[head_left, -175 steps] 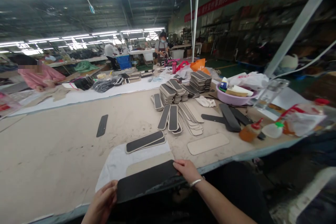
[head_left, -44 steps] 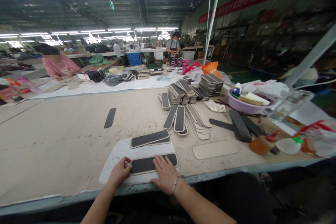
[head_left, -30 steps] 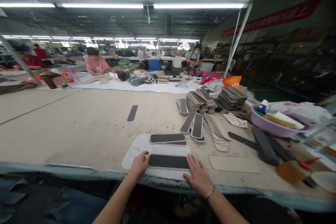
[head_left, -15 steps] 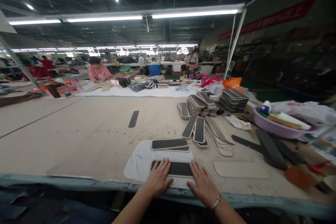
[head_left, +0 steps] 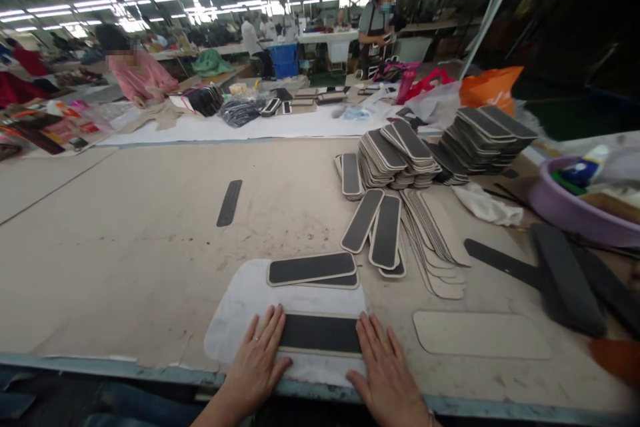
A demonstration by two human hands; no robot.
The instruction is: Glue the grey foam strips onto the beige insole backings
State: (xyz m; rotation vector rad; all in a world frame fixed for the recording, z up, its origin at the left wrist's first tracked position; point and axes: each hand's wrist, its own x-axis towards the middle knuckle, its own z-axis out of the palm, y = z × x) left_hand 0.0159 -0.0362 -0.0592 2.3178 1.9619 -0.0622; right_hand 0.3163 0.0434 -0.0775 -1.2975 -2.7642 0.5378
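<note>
A long dark panel with a beige border [head_left: 321, 334] lies flat on a white sheet [head_left: 225, 317] at the table's near edge. My left hand [head_left: 257, 357] rests flat over its left end, fingers stretched out. Over the right end lies my right hand [head_left: 387, 363], also flat with the thumb spread. The hands cover both ends of the panel. Just beyond, two overlapping bordered panels [head_left: 311, 268] sit on the sheet's far part. A plain beige panel [head_left: 480, 335] lies to the right of my right hand.
Stacks of bordered panels [head_left: 385, 153] stand at the right, with fanned beige pieces [head_left: 435, 247] before them. A dark strip [head_left: 229, 203] lies left of centre. At the right are a purple basin [head_left: 555, 197] and dark blocks [head_left: 567, 280]. Co-workers [head_left: 143, 73] are across the table.
The camera has tipped down and come closer, so the table looks larger. My left hand has shifted slightly outward along the panel; both hands stay flat on it.
</note>
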